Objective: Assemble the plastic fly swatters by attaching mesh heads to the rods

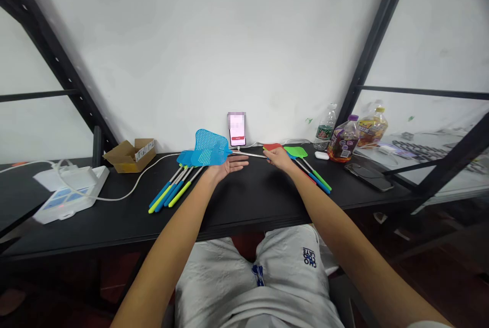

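Long black desk point(244, 216) against a plain white wall point(191, 48), and the stuff on it is pretty fun: a loose bundle of fly swatters with blue and lime-green plastic handles point(171, 193) sits mid-desk. The bright blue mesh plastic swatter point(209, 147) is lifted, head tilted up, over the left hand point(231, 166), which lies palm up with fingers straight and pressed together. The right hand point(278, 159), palm down, has its fingers curled around that swatter's thin metal shaft point(248, 154). Just beyond it sit a red swatter head point(272, 146) and a green swatter head point(295, 151).
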The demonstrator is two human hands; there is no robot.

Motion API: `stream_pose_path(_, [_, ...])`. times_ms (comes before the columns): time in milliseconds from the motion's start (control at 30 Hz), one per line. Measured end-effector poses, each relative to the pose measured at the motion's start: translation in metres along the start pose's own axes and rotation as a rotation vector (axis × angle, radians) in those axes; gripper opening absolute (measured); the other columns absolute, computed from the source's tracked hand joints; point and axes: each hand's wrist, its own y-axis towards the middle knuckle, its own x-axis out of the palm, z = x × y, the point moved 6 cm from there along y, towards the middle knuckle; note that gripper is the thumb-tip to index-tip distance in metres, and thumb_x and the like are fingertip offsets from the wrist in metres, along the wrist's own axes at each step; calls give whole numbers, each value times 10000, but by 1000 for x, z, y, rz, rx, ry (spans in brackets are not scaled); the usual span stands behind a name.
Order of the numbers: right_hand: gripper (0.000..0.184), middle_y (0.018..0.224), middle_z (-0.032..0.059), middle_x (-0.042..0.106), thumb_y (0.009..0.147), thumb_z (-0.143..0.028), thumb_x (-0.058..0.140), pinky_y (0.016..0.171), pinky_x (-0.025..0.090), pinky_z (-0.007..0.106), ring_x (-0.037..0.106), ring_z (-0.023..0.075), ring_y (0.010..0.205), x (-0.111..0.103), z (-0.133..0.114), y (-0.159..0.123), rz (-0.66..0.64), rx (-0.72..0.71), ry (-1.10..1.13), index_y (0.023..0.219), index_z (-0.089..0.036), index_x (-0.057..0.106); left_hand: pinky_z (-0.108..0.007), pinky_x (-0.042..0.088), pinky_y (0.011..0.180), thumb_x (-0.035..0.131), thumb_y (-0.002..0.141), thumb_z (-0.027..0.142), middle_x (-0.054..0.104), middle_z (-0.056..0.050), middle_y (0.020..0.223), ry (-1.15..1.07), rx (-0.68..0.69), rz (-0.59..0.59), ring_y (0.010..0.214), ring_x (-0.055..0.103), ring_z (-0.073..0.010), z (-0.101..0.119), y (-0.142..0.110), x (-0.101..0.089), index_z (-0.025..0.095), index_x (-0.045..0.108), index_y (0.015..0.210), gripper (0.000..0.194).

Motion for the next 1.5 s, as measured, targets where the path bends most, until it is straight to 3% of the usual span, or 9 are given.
stream_pose_path(233, [458, 401, -16, 406, 828, -485, 455, 489, 274, 258, 404, 116, 433, -23, 11, 3, 191, 77, -86, 498, -177, 535, -368, 575, 756, 287, 836, 742, 694, -163, 1043, -320, 307, 473, 973, 695, -280, 28, -8, -36, 162, 591, 1002, 675])
stream_pose_path(333, [440, 406, -7, 423, 827, -458, 465, 495, 269, 263, 420, 126, 443, -26, 13, 3, 195, 91, -177, 500, -178, 556, -325, 580, 731, 447, 815, 700, 698, -109, 959, -253, 378, 638, 887, 701, -225, 37, -14, -49, 173, 591, 948, 562])
stream_pose_path(433, [427, 437, 10, 474, 828, -434, 470, 510, 281, 262, 452, 133, 467, -26, 13, 3, 175, 102, -248, 505, -175, 578, -294, 580, 656, 685, 746, 520, 686, -61, 823, -19, 418, 733, 713, 684, -176, 40, -16, -54, 151, 611, 861, 393])
stream_pose_path(533, [404, 467, 19, 503, 828, -393, 463, 516, 283, 262, 465, 135, 484, -29, 12, 0, 167, 123, -289, 511, -173, 583, -280, 573, 595, 774, 689, 363, 671, -36, 755, 127, 430, 674, 605, 655, -142, 36, -12, -52, 125, 622, 833, 317])
stream_pose_path(700, [409, 489, 18, 509, 848, -379, 440, 530, 289, 257, 471, 134, 502, -30, 12, -5, 157, 137, -331, 522, -174, 578, -285, 588, 588, 800, 656, 258, 693, -46, 810, 138, 400, 578, 621, 672, -143, 26, -5, -50, 121, 617, 914, 344])
stream_pose_path(933, [428, 552, 23, 582, 877, -376, 427, 566, 320, 233, 525, 136, 573, -19, 10, -4, 104, 103, -383, 542, -173, 600, -283, 591, 575, 793, 683, 274, 695, -44, 799, 209, 357, 546, 631, 678, -150, 21, -2, -46, 130, 615, 926, 334])
stream_pose_path(1500, [443, 651, 48, 647, 900, -417, 421, 559, 314, 237, 576, 152, 646, -19, 9, -5, 100, 134, -469, 612, -176, 656, -267, 578, 518, 766, 740, 272, 708, -69, 864, 253, 324, 528, 645, 700, -174, 11, 1, -40, 122, 624, 992, 327])
